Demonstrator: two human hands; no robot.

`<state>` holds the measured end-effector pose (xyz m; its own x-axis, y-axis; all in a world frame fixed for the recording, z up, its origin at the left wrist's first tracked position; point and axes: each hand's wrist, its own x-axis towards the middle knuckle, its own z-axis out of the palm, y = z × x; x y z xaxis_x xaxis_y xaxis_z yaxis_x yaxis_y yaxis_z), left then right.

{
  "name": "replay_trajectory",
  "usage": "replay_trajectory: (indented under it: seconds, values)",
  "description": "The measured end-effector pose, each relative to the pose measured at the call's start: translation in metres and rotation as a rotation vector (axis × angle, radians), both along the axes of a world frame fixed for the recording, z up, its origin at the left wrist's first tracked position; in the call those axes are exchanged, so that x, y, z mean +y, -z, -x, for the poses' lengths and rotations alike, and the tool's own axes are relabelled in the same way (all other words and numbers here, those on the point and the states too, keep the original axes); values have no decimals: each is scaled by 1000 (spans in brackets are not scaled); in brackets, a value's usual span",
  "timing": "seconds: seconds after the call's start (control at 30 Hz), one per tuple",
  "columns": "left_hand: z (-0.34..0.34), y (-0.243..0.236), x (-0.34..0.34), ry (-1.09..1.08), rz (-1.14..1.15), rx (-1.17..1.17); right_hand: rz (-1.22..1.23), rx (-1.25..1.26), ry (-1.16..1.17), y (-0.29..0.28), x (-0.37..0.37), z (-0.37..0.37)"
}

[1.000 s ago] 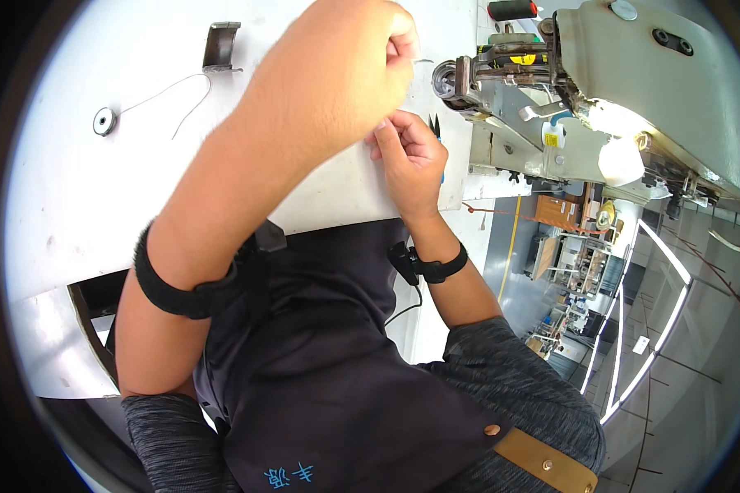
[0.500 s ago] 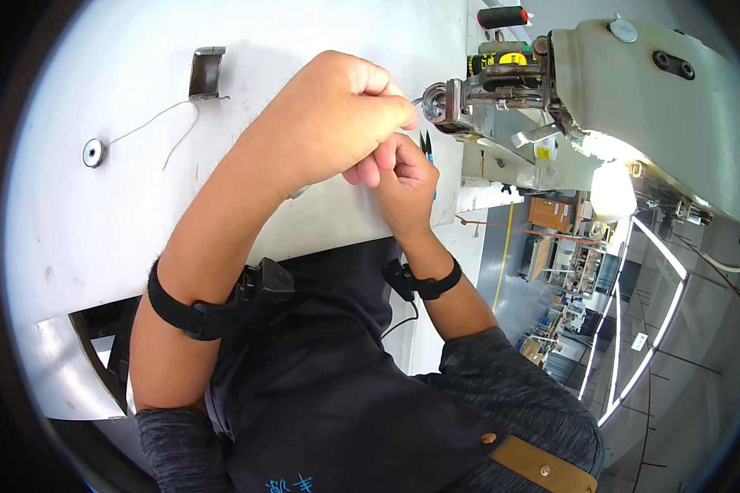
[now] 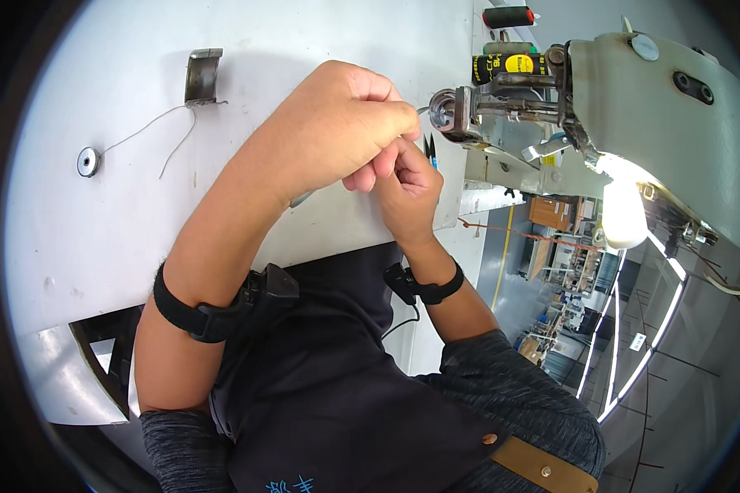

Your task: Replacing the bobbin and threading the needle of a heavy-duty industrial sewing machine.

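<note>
L hand [image 3: 349, 123] over snips [image 3: 429, 149], by sewing machine [image 3: 633, 123]

Ahead of my hands, on the sewing machine's head, I see 1 round yellow label [image 3: 519, 63] with dark print, beside a dark green band [image 3: 487, 66] carrying yellow marks just to its left. Lower on the machine's pale body, a small yellow sticker [image 3: 548, 160] sits near a metal lever. Far off in the room beyond the table edge stand brown cardboard boxes [image 3: 549, 211], too small to tell more.
</note>
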<state>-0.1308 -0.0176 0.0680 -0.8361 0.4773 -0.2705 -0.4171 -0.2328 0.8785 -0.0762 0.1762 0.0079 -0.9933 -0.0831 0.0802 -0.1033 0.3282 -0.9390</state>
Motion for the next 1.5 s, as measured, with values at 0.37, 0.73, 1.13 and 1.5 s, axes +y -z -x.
replay_trajectory:
  seconds: [0.37,0.73,1.13,1.5]
  values:
    - [4,0,4,-17,39,74,-29,3,10,0,1,-1]
    - [-2,23,24,-340,143,572,-105,106,1,0,-1,-2]
    - [-2,25,28,-574,455,770,-171,92,5,0,-2,-3]
    - [0,6,16,-406,375,579,-229,153,23,-3,-6,-2]
